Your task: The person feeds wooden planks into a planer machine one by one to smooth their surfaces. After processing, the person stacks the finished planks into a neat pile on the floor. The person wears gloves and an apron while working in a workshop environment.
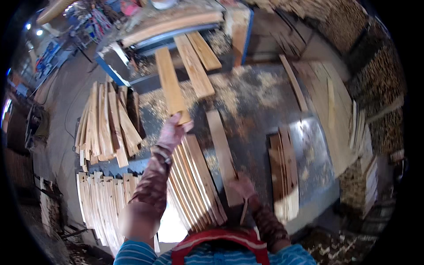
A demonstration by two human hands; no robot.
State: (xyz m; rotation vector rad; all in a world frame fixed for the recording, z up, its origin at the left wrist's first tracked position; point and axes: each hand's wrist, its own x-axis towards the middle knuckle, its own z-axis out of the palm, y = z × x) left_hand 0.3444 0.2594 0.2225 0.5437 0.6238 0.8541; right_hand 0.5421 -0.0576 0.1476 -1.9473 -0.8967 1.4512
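Note:
My left hand is closed round the near end of a wooden board. The far end of that board reaches the opening of a blue-edged machine. My right hand grips the right edge of a second board, near its lower end; some of its fingers are hidden. A thin wood strip shows just below that hand. Two more boards, a wide one and a shorter one, lie at the machine's opening, touching neither hand.
Shavings cover parts of the dark metal table. A row of boards stands between my arms. Stacked boards lie at left, lower left and right. One narrow board rests at the far right.

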